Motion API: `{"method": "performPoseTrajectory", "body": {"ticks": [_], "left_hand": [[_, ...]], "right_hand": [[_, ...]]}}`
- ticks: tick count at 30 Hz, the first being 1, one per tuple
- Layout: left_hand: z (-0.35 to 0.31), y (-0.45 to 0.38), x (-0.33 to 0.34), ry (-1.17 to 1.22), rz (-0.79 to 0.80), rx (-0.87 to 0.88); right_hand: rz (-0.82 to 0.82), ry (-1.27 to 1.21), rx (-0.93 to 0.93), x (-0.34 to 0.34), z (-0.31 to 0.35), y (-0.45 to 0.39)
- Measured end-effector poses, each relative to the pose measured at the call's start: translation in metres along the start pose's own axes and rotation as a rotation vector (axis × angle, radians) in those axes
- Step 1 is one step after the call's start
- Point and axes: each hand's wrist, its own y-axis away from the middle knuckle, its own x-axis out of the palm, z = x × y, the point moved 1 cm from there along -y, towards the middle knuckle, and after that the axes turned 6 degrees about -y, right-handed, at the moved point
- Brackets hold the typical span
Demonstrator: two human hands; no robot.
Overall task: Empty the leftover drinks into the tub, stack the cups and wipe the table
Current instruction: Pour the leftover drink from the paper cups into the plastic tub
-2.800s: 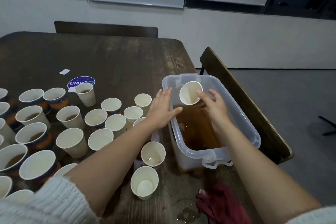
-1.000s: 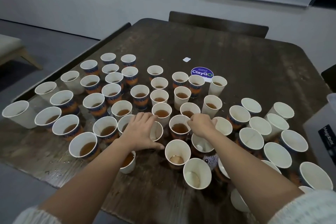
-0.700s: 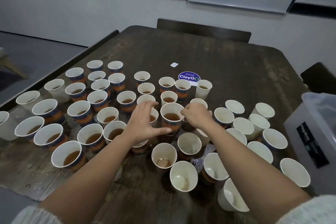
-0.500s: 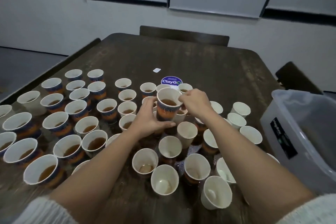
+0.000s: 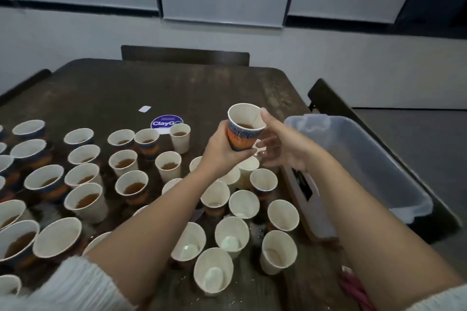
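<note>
1. Up it comes! Half a second ago the patterned cup [image 5: 243, 127] sat low over the crowd of cups; now it rides higher and further right, close to the tub [image 5: 394, 174], and the view has swung so the tub shows far more of itself.

2. The table [image 5: 156, 86], biggest thing here, carries the whole job: drinks still in the cups on the left, drained cups clustered near the tub. I read that as a working line, full ones waiting, finished ones parked where the pouring happens.

3. The tub sits at the table's right side, long wall toward the cups, so each pour needs only a short carry. Its contents are too blurred to make out.

4. Left hand [image 5: 222, 149] has the cup, fingers curled round the lower body from the left and beneath. The cup is in the air, tilted slightly, brown drink visible low inside.

5. Right hand [image 5: 280, 145] comes in from the tub side, fingers [image 5: 264, 111] partly spread and loosely bent. One fingertip is at the rim; whether the others touch the wall, I cannot tell. It looks like a steadying hand or a handover.

6. Empty cups [image 5: 235, 214] below stand unstacked, and a red cloth [image 5: 353, 288] waits at the near right. By my reckoning, stacking and wiping are still to come.
</note>
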Motion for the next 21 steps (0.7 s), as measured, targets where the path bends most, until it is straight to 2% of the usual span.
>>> {"method": "performPoseTrajectory", "body": {"ticks": [4,10,14,21], "left_hand": [[-0.017,-0.011,0.050,0.035,0.042,0.015],[-0.038,-0.026,0.107,0.066,0.087,0.030],[-0.038,-0.036,0.135,0.097,0.150,0.025],[-0.021,-0.030,0.170,-0.142,0.254,-0.059]], "right_hand": [[0.179,-0.238,0.072,-0.045,-0.024,0.000],[0.080,-0.498,0.039,-0.089,-0.035,0.001],[0.007,-0.492,0.024,-0.113,-0.042,-0.002],[-0.218,-0.280,-0.059,-0.156,-0.065,-0.008]]}}
